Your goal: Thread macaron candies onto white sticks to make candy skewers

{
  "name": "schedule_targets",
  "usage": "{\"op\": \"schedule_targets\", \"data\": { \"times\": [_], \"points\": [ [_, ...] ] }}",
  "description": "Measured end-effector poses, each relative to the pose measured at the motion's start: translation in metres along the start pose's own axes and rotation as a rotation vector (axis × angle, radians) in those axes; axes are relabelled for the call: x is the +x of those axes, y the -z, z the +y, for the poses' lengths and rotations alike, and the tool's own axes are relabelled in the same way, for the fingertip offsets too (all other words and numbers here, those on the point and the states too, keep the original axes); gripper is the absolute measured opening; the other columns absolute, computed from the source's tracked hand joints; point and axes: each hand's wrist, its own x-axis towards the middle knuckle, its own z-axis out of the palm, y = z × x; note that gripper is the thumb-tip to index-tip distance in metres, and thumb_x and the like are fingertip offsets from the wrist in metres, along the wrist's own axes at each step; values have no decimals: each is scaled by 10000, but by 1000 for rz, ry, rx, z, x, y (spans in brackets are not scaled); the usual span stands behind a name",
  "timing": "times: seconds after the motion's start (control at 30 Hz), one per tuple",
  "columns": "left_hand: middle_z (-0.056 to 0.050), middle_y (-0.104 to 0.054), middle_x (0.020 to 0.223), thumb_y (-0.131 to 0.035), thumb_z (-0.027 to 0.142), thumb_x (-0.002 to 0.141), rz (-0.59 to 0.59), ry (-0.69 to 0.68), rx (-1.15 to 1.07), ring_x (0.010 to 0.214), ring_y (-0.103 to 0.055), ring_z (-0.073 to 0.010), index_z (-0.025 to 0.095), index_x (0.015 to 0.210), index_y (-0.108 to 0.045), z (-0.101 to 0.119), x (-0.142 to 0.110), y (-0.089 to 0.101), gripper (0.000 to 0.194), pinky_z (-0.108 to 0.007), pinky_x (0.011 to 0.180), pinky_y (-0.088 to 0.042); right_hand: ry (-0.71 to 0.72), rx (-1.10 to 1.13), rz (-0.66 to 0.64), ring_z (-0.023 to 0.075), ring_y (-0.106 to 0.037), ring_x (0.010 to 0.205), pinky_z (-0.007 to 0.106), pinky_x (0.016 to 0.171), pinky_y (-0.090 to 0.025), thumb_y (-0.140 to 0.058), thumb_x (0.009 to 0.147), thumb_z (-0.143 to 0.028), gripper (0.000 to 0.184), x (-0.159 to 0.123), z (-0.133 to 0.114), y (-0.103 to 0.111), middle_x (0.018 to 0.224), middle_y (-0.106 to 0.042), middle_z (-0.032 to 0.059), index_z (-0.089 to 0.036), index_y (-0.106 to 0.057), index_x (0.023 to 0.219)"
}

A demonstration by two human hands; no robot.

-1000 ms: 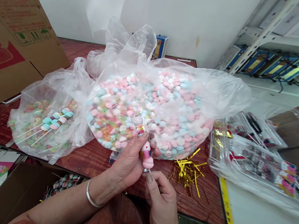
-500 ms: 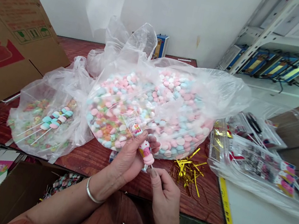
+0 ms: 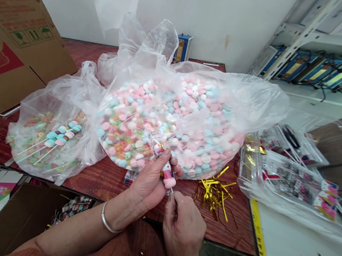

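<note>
My left hand [image 3: 149,184], with a silver bangle on its wrist, is closed around a marshmallow lollipop [image 3: 168,179] in a printed clear wrapper. The wrapper's flat top end [image 3: 153,136] sticks out beyond my thumb, and pink marshmallow shows at the lower end. Just below, my right hand [image 3: 186,221] pinches the thin white stick with curled fingers. Behind both hands lies a large clear bag [image 3: 191,123] full of pastel marshmallows. Gold twist ties [image 3: 215,191] are heaped on the table to the right of my hands.
On the left, marshmallow skewers [image 3: 63,135] rest on a smaller bag of candies [image 3: 30,129], near a big carton [image 3: 11,38]. An open box [image 3: 27,208] stands below the table edge. Printed wrappers [image 3: 297,179] lie at right, beneath a shelf holding blue devices [image 3: 320,70].
My right hand has turned and curled its fingers more tightly at the stick. The wrapped lollipop has shifted slightly within my left hand, which still holds it. The view has moved a little.
</note>
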Motion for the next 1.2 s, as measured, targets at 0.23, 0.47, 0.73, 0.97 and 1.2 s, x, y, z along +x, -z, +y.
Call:
{"op": "schedule_targets", "data": {
  "times": [0.23,0.47,0.73,0.97,1.2],
  "points": [
    [18,-593,726,-805,392,792,-62,42,20,622,-598,-99,156,868,-571,-10,-1,6,341,-253,668,-556,-632,672,-195,98,-452,521,226,495,-348,-563,959,-408,271,7,-2,-1,629,-537,-28,-192,-598,799],
    [30,-584,663,-774,454,808,-82,81,30,587,-601,-104,157,862,-574,-4,2,8,362,-239,631,-544,-1022,1288,-330,30,-194,397,172,379,-178,-733,809,-512,385,16,-4,7,469,-318,-117,-175,-586,694],
    [24,-584,634,-793,504,765,-84,91,103,547,-581,-96,158,820,-562,-13,-7,3,420,-157,427,-385,-958,1182,-320,63,-295,410,188,402,-258,-647,877,-550,381,17,-6,2,488,-391,-88,-192,-608,753],
    [10,-629,712,-812,446,766,-81,49,94,650,-630,-112,153,842,-595,-13,-3,11,372,-219,624,-519,-550,515,-289,159,-593,687,253,633,-439,-530,974,-420,263,7,-6,12,800,-684,23,-193,-659,935],
    [-23,-649,612,-819,530,713,-89,38,263,700,-666,-184,143,793,-651,-32,-10,8,429,-280,707,-522,-639,670,-212,229,-627,1010,314,862,-480,-533,968,-458,309,9,1,2,966,-702,68,-204,-691,1048]
  ]
}}
